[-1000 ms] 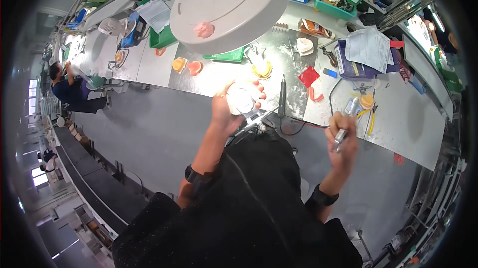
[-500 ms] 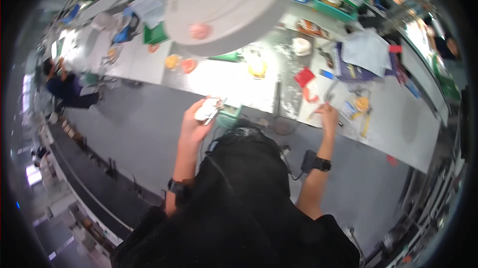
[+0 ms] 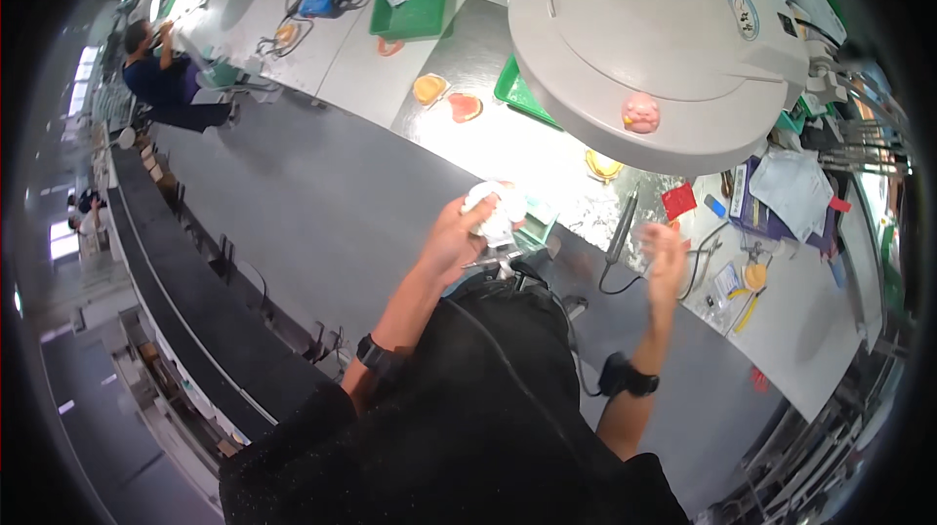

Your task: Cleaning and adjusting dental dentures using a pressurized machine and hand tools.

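Observation:
In my left hand [image 3: 457, 240] is a white plaster-like dental model [image 3: 500, 207], with the fingers closed round its side. A metal hinged frame [image 3: 498, 260], resembling an articulator, sticks out below the model toward my body. A pale green box [image 3: 539, 222] lies just beyond them at the bench edge. My right hand [image 3: 665, 260] is raised near the bench's front edge, its fingers smeared by motion; whether it holds anything cannot be made out. Close to it are a red square sheet [image 3: 678, 199] and a dark pen-shaped tool [image 3: 622, 230] with a cord.
A large pale round lamp head [image 3: 644, 47] overhangs the bench [image 3: 356, 76]. Yellow [image 3: 429, 89] and pink [image 3: 465, 107] dental pieces lie left of it. Yellow-handled pliers [image 3: 746, 314] rest at right. Another person [image 3: 161, 76] works farther left.
The whole view has swung, shifting the bench and lamp rightward in the picture. My right hand has left the tools at the right and come leftward, blurred. The left hand still holds the dental model.

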A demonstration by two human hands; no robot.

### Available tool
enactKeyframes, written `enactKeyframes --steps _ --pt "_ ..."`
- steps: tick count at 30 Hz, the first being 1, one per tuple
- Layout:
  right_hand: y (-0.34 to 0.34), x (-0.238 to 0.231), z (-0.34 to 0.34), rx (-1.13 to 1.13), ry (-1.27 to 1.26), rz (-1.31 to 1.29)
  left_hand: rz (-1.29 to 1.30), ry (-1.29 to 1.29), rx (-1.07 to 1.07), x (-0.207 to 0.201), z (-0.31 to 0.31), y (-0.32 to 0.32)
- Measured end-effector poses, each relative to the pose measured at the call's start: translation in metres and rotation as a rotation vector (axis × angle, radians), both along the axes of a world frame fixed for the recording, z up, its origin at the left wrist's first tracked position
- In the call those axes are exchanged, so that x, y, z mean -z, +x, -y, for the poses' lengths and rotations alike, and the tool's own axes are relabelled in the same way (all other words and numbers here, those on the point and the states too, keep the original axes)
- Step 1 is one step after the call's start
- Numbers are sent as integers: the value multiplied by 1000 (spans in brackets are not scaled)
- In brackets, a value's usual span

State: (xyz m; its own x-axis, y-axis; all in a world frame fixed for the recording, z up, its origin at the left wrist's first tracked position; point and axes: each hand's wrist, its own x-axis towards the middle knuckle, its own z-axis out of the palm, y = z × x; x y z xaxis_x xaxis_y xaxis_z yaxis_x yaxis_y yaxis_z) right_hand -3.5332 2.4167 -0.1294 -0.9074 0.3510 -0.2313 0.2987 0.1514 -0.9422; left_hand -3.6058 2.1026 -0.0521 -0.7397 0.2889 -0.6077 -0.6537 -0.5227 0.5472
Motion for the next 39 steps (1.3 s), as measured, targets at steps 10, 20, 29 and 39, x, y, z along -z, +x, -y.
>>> enactKeyframes --steps 10,20,29,39 --pt "-33 -47 180 -2 -1263 102 -1209 -766 641 19 24 -66" --pt "-38 -65 253 222 -1296 12 -905 -1481 356 165 145 -210" --pt "-66 -92 258 272 -1328 -104 -460 -627 73 145 200 -216" --pt "-68 -138 289 219 -759 -235 -1140 -376 634 -45 110 -89"
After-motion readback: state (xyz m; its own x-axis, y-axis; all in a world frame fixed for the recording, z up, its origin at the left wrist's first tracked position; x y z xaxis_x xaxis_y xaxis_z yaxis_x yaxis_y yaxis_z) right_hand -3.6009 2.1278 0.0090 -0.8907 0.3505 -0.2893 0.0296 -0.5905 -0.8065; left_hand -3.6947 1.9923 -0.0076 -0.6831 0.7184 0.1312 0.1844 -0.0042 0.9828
